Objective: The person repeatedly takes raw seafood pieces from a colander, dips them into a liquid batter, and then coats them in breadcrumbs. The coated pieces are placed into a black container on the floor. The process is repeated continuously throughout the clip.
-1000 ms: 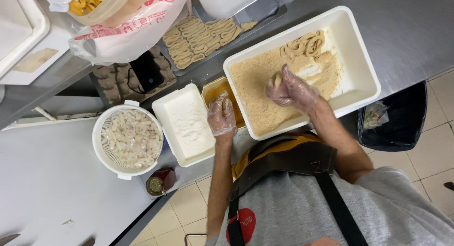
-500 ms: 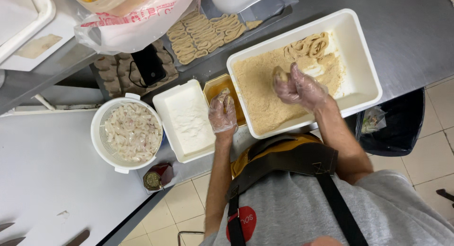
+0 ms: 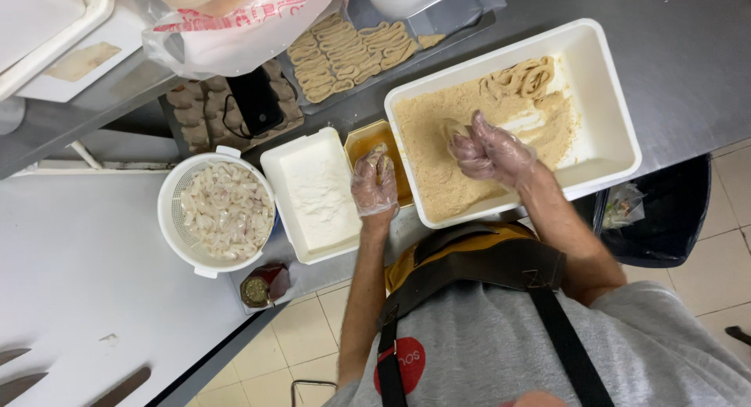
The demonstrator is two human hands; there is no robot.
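Note:
Both my hands wear clear plastic gloves. My right hand [image 3: 489, 150] rests in the big white tub [image 3: 606, 102] of tan breadcrumbs, fingers curled over a crumb-coated piece. My left hand [image 3: 374, 182] hovers over the small yellow container of beaten egg [image 3: 364, 141], pinching a wet, coated piece. Several breaded rings [image 3: 520, 77] are piled at the far side of the crumbs. Left of the egg stands a white box of flour [image 3: 313, 190]. Further left, a round white colander [image 3: 215, 211] holds raw pale squid pieces.
A metal tray [image 3: 348, 51] of breaded strips lies at the back of the steel counter. A dark phone [image 3: 254, 100] rests on another tray of coated pieces. A plastic bag [image 3: 235, 24] sits above it. A black bin [image 3: 665, 215] stands right of me; a small jar [image 3: 258, 288] at the counter edge.
My right hand has drawn back toward the near left part of the crumb tub. My left hand stays over the egg container.

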